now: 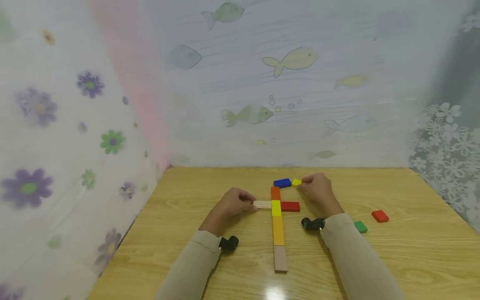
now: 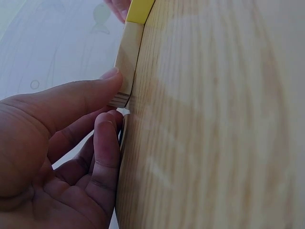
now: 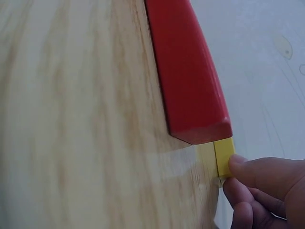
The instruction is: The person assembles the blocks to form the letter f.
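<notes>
My left hand (image 1: 235, 204) pinches the outer end of a plain wooden block (image 1: 263, 204), thumb on its near side in the left wrist view. That block abuts a yellow block (image 1: 276, 208) in a column; a red block (image 1: 290, 206) extends from its other side. Above the yellow one lies an orange-red block (image 1: 275, 193); below are an orange block (image 1: 278, 231) and a greyish-tan block (image 1: 280, 259). At the column's top, my right hand (image 1: 317, 188) pinches a small yellow block (image 3: 224, 156) between thumb and fingers, right by the end of a blue block (image 1: 282, 183).
Right of the right forearm lie a green block (image 1: 361, 227), partly covered by the sleeve, and a small red block (image 1: 380, 216). All rest on a wooden table (image 1: 168, 258). Behind it hangs a pale curtain (image 1: 240, 143) with fish drawings. Black wrist cameras (image 1: 313, 224) stick out from the sleeves.
</notes>
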`<state>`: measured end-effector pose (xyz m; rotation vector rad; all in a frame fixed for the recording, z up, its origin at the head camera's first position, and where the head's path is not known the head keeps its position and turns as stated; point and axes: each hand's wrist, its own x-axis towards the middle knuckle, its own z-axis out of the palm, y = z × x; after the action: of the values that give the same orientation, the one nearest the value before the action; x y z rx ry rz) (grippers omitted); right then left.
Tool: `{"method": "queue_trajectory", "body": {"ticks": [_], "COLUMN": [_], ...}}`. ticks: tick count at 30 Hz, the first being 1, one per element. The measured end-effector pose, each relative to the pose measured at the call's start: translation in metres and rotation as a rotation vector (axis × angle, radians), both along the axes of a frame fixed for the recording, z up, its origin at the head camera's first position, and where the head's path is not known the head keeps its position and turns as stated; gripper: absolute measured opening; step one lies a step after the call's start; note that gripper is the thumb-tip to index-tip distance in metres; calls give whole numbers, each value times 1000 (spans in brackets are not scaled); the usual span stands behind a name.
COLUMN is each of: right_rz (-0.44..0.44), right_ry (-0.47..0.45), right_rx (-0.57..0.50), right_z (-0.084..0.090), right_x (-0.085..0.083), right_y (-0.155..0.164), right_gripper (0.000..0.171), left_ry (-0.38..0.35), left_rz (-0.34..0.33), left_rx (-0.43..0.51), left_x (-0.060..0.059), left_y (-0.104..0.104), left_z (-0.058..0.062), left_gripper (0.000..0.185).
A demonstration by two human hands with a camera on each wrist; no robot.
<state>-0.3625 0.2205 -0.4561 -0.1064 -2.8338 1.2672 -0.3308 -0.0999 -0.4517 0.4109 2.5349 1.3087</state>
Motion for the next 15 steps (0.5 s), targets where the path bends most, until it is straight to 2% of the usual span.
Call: {"method": "queue_trajectory", "body": {"ticks": [15], "right_rz": [-5], "right_ry": [-12], "right_rx": [-18], "right_z": [3], "right_x": [4], "right_y": [-1], "right_gripper": [41], "left_ry": [7], "left_rz": [-17], "left_rx": [1], "left_x": [4], "left_y": [0], "left_z": [4], "left_gripper": [28]}}
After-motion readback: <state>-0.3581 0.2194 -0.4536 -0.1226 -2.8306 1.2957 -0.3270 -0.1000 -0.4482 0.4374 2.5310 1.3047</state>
